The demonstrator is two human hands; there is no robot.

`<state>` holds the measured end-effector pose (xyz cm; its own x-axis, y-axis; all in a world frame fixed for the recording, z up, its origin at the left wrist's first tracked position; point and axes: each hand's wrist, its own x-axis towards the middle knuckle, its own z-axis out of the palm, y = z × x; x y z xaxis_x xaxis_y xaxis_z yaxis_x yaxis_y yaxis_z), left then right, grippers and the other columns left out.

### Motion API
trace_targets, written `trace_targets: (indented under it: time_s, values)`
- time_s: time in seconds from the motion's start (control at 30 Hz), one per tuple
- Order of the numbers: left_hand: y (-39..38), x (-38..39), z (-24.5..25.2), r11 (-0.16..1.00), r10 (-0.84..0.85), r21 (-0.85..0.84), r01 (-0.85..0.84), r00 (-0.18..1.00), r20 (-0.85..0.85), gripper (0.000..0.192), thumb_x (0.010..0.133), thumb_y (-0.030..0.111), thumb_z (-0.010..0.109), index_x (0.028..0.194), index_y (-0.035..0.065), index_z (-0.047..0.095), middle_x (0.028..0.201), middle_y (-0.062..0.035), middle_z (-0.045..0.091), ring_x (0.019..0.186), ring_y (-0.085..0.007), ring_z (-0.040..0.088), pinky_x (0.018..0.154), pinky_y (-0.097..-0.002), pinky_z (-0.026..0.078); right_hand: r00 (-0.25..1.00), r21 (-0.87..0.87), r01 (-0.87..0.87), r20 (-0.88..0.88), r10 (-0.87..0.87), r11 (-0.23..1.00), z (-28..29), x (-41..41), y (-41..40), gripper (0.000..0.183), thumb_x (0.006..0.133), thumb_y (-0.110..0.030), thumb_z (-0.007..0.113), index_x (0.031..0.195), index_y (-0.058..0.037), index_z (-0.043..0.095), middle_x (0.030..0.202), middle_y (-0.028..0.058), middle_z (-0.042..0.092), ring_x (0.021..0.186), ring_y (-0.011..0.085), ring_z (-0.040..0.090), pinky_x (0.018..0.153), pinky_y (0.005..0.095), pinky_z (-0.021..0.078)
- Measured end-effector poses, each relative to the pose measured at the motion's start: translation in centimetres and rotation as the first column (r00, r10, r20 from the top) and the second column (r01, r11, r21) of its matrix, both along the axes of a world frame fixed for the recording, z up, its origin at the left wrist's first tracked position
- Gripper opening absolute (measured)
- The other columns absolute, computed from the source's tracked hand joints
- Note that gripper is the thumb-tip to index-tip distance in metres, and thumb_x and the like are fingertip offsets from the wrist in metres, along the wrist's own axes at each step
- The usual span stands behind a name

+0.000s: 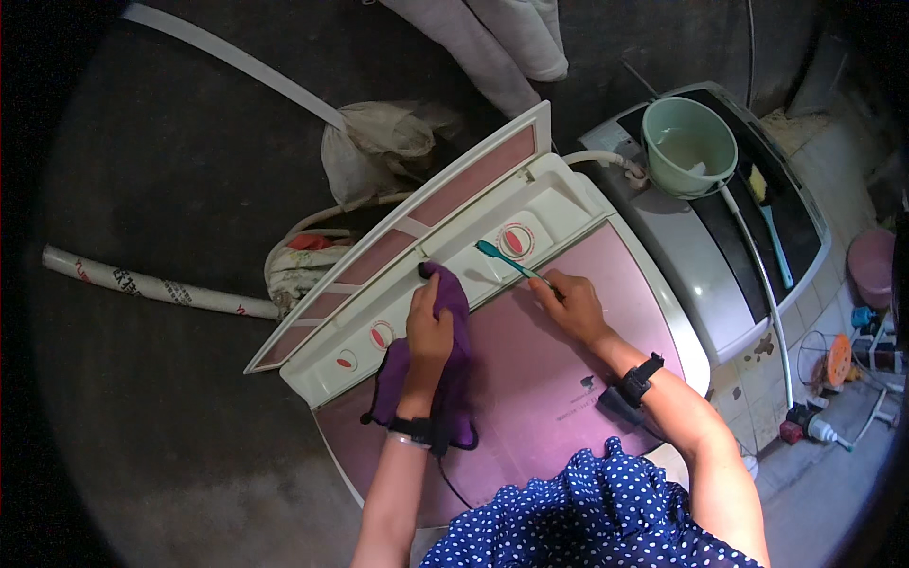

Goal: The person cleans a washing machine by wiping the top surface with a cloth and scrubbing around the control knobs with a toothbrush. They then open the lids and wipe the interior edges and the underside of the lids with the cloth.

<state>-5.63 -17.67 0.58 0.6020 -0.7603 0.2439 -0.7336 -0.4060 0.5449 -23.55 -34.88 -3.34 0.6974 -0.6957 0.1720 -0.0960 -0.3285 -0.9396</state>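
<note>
A purple cloth (454,341) is gripped in my left hand (428,323), its top end bunched at the control panel (461,273) and its lower part hanging over the pink lid. My right hand (574,305) grips the handle of a green toothbrush (508,260), whose head lies over the panel beside a red-and-white dial (515,241). Two more dials, one of them (381,334), sit left of the cloth. The washing machine's pink lid (532,376) is down beneath both hands. Behind the panel a hinged cover with pinkish windows (444,206) stands raised.
To the right, a green bucket (689,145) holding cloudy water stands on a second washing machine (682,234), near a blue-handled brush (774,241). A white hose (760,284) runs down from there. White pipes (163,290) and a plastic bag (369,153) lie behind.
</note>
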Motion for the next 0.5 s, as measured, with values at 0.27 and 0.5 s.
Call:
trace_targets:
  time_s: [0.27, 0.5]
  values:
    - [-2.4, -2.0, -0.2, 0.923, -0.048, 0.385, 0.002, 0.993, 0.109, 0.041, 0.077, 0.002, 0.05, 0.117, 0.0034, 0.058, 0.108, -0.0155, 0.052, 0.098, -0.0351, 0.055, 0.082, -0.0411, 0.047, 1.0, 0.04, -0.001, -0.005, 0.001, 0.999, -0.5, -0.3, -0.3, 0.036, 0.091, -0.034, 0.057, 0.078, -0.0015, 0.062, 0.064, 0.0201, 0.057, 0.06, 0.0401, 0.056, 0.056, 0.0469, 0.0427]
    - [-2.7, -2.8, 0.8, 0.901, 0.029, 0.421, -0.106, 0.982, 0.184, 0.048, 0.078, 0.002, 0.05, 0.126, -0.0065, 0.048, 0.109, -0.0232, 0.047, 0.1, -0.0406, 0.052, 0.086, -0.0433, 0.046, 1.0, -0.028, 0.025, 0.001, -0.025, 0.999, -0.1, -0.5, 0.1, 0.037, 0.091, -0.035, 0.056, 0.076, -0.0014, 0.062, 0.065, 0.021, 0.057, 0.061, 0.0413, 0.056, 0.056, 0.0473, 0.0428]
